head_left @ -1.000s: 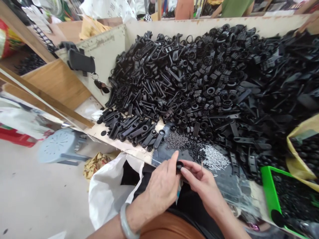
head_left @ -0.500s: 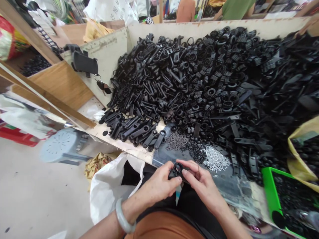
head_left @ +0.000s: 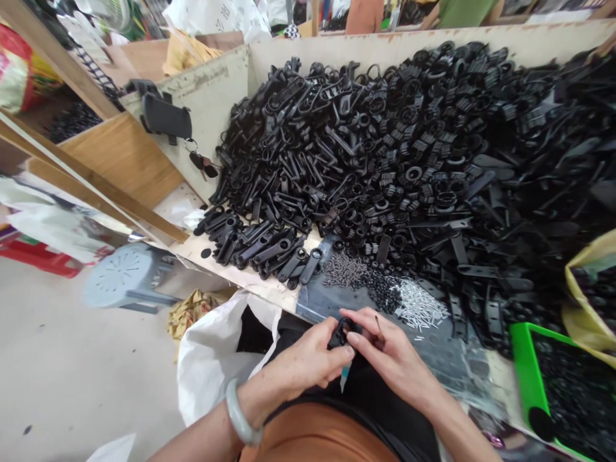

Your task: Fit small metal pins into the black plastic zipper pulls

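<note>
Just over my lap, both hands meet around a small black plastic part with a ring-shaped opening. My left hand grips it from the left, thumb along its near side. From the right, my right hand closes on the same part, its thumb and forefinger at the ring. Fingers cover much of the part. Below them a pale-blue pointed object shows, its kind unclear. Beyond my hands lie small grey pieces, tiny black pieces and silver pins.
A large heap of black plastic parts fills the wooden-walled bench. Finished-looking black levers lie in a row at its front left. A green bin stands right, a white sack left below, a blue stool beyond it.
The view has shifted slightly, so the bench appears a little further right. My right thumb and forefinger have moved slightly on the black part, which both hands still hold.
</note>
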The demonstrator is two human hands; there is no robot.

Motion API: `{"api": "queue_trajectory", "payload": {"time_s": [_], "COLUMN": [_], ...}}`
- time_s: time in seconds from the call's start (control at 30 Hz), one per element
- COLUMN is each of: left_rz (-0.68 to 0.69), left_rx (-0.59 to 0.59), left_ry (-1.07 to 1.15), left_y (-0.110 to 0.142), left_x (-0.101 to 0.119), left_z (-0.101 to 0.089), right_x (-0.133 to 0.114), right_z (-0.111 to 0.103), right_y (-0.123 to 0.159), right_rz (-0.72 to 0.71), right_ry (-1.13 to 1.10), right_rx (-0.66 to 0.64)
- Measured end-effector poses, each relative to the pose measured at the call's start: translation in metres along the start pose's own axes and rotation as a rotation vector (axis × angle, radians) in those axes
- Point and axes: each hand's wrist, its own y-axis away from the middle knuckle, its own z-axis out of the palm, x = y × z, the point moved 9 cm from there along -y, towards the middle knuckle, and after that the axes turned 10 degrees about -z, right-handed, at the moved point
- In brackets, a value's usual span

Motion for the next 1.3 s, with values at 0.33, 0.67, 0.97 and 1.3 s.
{"api": "queue_trajectory", "payload": {"time_s": [0.33,0.67,0.97,1.3], "left_rz": [-0.053,0.139,0.411,0.349], "left_rx": [-0.084,0.054,0.93,0.994], "left_ry": [0.132,0.083,-0.785,-0.918], "left_y": [0.001,0.006,0.015,-0.005], "left_x": [-0.005,0.013,0.065,0.077], "left_z": [0.004,-0.017,-0.06,-0.064], "right_x": [-0.005,0.003,0.001,0.009], "right_z": [0.0,-0.021,-0.026,-0.027], "right_y": [-0.001,0.003,-0.026,-0.034], "right_rz": [-0.014,0.03,-0.102,-0.05], "right_ry": [0.03,0.105,0.677,0.564], "right_rx": [-0.115,0.061,0.189,0.191]}}
